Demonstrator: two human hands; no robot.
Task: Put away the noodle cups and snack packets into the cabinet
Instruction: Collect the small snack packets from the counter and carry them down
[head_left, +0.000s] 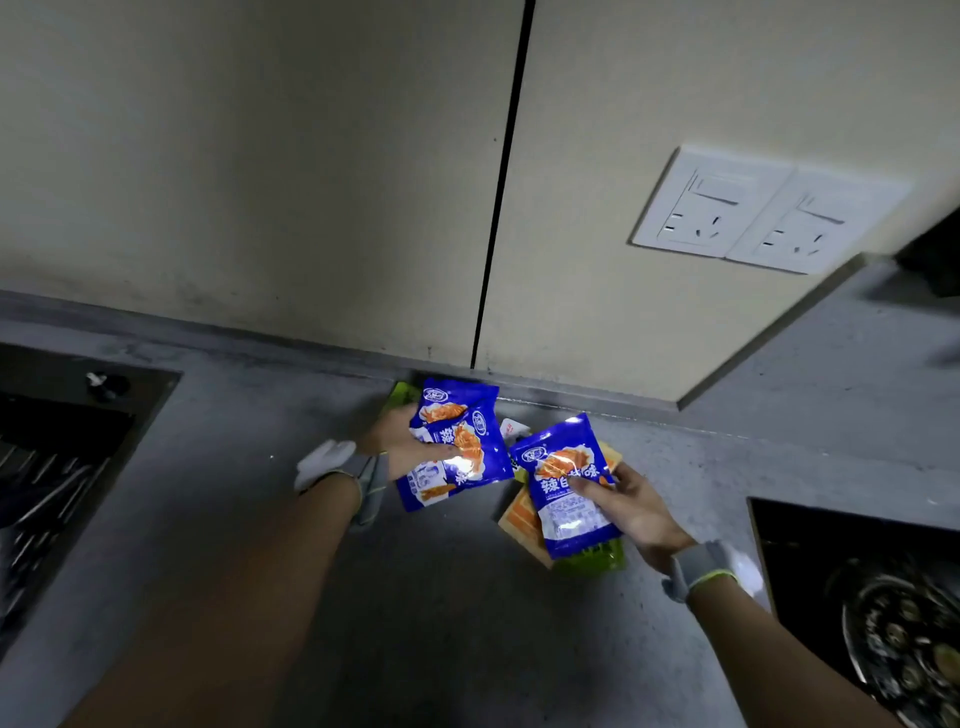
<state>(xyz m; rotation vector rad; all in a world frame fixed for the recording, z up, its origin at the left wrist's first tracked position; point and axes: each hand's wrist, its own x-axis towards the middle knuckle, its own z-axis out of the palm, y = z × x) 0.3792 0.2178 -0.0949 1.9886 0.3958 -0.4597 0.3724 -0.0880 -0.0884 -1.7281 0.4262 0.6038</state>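
The left hand (400, 441) grips two blue snack packets (457, 447), and the right hand (628, 506) at 3 o'clock of it grips one blue packet (569, 483) above the grey worktop (441, 597). I judge this is the gathering step; next, both hands must carry them to the cabinet, which is not visible.

- Dim, bluish light overall; the wall panels (249, 171) sit brighter than the grey tabletop (457, 597).
- White glare flares on the blue snack packets (457, 447) (glossy film).
- Wide-angle bending tilts the edges; the corners smear soft.
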